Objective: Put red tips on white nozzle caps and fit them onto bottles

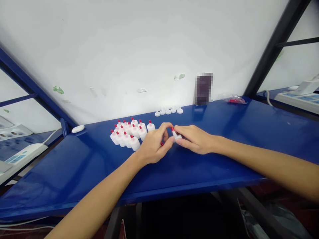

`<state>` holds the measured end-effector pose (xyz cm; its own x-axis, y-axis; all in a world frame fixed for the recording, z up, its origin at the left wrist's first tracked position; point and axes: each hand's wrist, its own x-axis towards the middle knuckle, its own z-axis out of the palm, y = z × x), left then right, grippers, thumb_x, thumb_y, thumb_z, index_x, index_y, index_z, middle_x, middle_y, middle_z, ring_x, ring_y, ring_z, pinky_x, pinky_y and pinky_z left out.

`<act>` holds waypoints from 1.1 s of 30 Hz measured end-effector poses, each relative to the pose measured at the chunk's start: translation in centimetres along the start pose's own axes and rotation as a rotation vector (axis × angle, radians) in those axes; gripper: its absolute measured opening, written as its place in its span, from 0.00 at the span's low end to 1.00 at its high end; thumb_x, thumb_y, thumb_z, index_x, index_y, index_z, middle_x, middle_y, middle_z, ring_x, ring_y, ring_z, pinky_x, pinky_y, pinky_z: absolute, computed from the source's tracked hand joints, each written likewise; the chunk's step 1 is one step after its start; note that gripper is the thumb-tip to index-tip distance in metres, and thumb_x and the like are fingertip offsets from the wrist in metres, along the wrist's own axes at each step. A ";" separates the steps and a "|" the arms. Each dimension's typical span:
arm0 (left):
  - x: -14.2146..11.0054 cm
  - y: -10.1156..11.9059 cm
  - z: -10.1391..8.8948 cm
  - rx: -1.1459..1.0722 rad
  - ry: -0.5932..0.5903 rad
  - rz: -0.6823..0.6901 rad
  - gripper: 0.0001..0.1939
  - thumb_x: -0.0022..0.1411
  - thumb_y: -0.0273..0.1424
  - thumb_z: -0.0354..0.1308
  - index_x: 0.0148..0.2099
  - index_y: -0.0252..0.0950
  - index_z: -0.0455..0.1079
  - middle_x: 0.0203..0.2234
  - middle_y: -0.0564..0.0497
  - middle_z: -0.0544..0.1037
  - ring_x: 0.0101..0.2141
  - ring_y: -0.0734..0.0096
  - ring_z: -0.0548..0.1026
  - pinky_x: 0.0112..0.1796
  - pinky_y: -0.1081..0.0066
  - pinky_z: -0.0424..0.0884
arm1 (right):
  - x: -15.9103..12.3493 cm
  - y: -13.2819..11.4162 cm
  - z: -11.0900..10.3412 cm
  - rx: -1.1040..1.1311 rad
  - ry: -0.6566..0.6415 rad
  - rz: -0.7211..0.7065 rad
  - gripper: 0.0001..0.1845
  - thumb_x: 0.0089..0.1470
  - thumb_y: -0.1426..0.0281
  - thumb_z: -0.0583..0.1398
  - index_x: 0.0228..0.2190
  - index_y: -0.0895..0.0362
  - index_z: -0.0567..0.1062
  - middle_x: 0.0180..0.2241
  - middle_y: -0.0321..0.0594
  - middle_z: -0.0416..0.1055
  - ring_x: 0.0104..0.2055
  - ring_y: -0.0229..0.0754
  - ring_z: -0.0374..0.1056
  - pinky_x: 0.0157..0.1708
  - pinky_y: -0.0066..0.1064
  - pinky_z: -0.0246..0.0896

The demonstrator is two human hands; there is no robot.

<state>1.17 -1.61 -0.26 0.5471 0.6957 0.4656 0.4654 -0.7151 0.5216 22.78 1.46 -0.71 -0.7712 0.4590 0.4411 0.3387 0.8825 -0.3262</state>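
Note:
My right hand [193, 138] pinches a small white cap [176, 135] with a red tip, held just above the blue table [224, 156]. My left hand [154, 143] is curled, its thumb and forefinger closed on the red tip of that same cap; another small red piece shows under its fingers. Just left of my left hand stands a cluster of several white caps with red tips [129, 132]. Behind my hands, a short row of plain white caps [168, 111] lies near the wall.
A white oval object [78, 128] lies at the table's back left corner. A clear bag with red pieces [233, 99] and a dark blurred object [203, 89] sit against the white wall. Power strips [22, 156] [297, 98] rest on neighbouring surfaces. Black frame posts [271, 49] rise at right.

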 end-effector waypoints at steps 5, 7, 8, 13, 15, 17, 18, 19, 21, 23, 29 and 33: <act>0.2 0.1 -0.2 0.224 -0.067 -0.001 0.20 0.65 0.32 0.53 0.58 0.37 0.57 0.34 0.52 0.73 0.26 0.72 0.68 0.30 0.70 0.63 | 0.2 0.3 0.4 0.103 0.031 0.042 0.19 0.68 0.54 0.48 0.30 0.53 0.57 0.26 0.33 0.62 0.25 0.37 0.56 0.27 0.30 0.50; 0.3 -0.1 -0.1 0.256 -0.064 0.005 0.15 0.66 0.31 0.51 0.55 0.37 0.59 0.35 0.51 0.74 0.27 0.70 0.70 0.30 0.70 0.63 | 0.2 0.4 0.5 0.103 0.004 0.050 0.20 0.66 0.52 0.52 0.30 0.53 0.59 0.25 0.32 0.62 0.24 0.36 0.57 0.26 0.29 0.50; 0.3 -0.3 0.0 0.271 -0.055 0.015 0.14 0.67 0.32 0.50 0.54 0.37 0.59 0.35 0.51 0.75 0.28 0.70 0.71 0.30 0.70 0.64 | 0.2 0.4 0.5 0.097 -0.004 0.058 0.20 0.65 0.52 0.54 0.30 0.54 0.60 0.25 0.31 0.62 0.24 0.36 0.57 0.26 0.29 0.49; 0.3 -0.9 0.1 0.365 0.036 0.076 0.15 0.67 0.33 0.52 0.54 0.37 0.62 0.36 0.49 0.76 0.31 0.67 0.75 0.31 0.69 0.66 | 0.2 0.6 0.2 0.037 0.001 0.096 0.19 0.63 0.51 0.56 0.32 0.54 0.63 0.25 0.32 0.66 0.25 0.36 0.61 0.27 0.29 0.51; 0.3 -1.0 0.1 0.412 0.058 0.097 0.15 0.67 0.32 0.52 0.55 0.36 0.63 0.37 0.48 0.76 0.33 0.66 0.75 0.33 0.68 0.69 | 0.3 0.8 0.0 -0.005 -0.008 0.116 0.19 0.63 0.52 0.55 0.35 0.55 0.65 0.27 0.33 0.67 0.26 0.37 0.62 0.27 0.29 0.51; 0.4 -0.9 0.0 0.463 0.076 0.115 0.16 0.66 0.31 0.52 0.55 0.35 0.65 0.39 0.46 0.76 0.35 0.65 0.75 0.34 0.67 0.70 | 0.3 0.8 -0.3 -0.064 -0.020 0.146 0.17 0.63 0.53 0.55 0.38 0.55 0.66 0.28 0.34 0.68 0.26 0.38 0.63 0.27 0.29 0.51; 0.4 -0.9 0.0 0.486 0.085 0.126 0.17 0.65 0.30 0.53 0.55 0.34 0.66 0.40 0.45 0.75 0.36 0.64 0.75 0.34 0.67 0.71 | 0.3 0.7 -0.4 -0.100 -0.026 0.161 0.16 0.62 0.55 0.56 0.39 0.55 0.67 0.29 0.34 0.69 0.27 0.38 0.63 0.27 0.29 0.51; 0.5 -0.8 0.0 0.506 0.095 0.138 0.18 0.64 0.30 0.53 0.55 0.33 0.66 0.42 0.44 0.75 0.37 0.64 0.75 0.35 0.67 0.72 | 0.4 0.6 -0.5 -0.138 -0.029 0.173 0.15 0.62 0.57 0.56 0.39 0.56 0.67 0.30 0.35 0.70 0.27 0.38 0.63 0.27 0.29 0.51; 0.6 -0.7 0.1 0.539 0.117 0.162 0.19 0.63 0.30 0.54 0.55 0.32 0.67 0.43 0.43 0.74 0.39 0.63 0.76 0.37 0.66 0.73 | 0.5 0.2 -0.7 -0.214 -0.031 0.203 0.12 0.60 0.60 0.56 0.38 0.56 0.67 0.31 0.36 0.71 0.28 0.39 0.64 0.28 0.30 0.51; 0.6 -0.7 0.2 0.574 0.133 0.181 0.18 0.63 0.30 0.54 0.54 0.31 0.68 0.43 0.43 0.75 0.39 0.62 0.75 0.37 0.65 0.74 | 0.7 -0.3 -0.7 -0.281 -0.021 0.258 0.14 0.58 0.61 0.56 0.41 0.57 0.68 0.33 0.38 0.72 0.30 0.41 0.66 0.28 0.31 0.51; 0.7 -0.9 0.6 0.650 0.067 0.234 0.15 0.62 0.31 0.53 0.50 0.30 0.69 0.41 0.43 0.75 0.37 0.61 0.74 0.35 0.64 0.74 | 0.9 -1.3 -0.1 -0.384 -0.062 0.279 0.19 0.57 0.62 0.54 0.47 0.59 0.67 0.43 0.45 0.72 0.34 0.44 0.68 0.30 0.33 0.52; 0.9 -0.9 0.2 0.650 0.014 0.289 0.13 0.62 0.33 0.52 0.46 0.29 0.68 0.37 0.43 0.74 0.34 0.60 0.72 0.33 0.63 0.72 | 0.8 -1.5 0.4 -0.418 -0.100 0.230 0.14 0.56 0.64 0.52 0.40 0.59 0.67 0.39 0.45 0.71 0.29 0.42 0.63 0.29 0.34 0.51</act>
<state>1.36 -0.33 -0.48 0.7043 0.4697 0.5323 0.6262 -0.7642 -0.1544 21.44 0.52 -0.19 -0.6918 0.6532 0.3078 0.6784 0.7340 -0.0331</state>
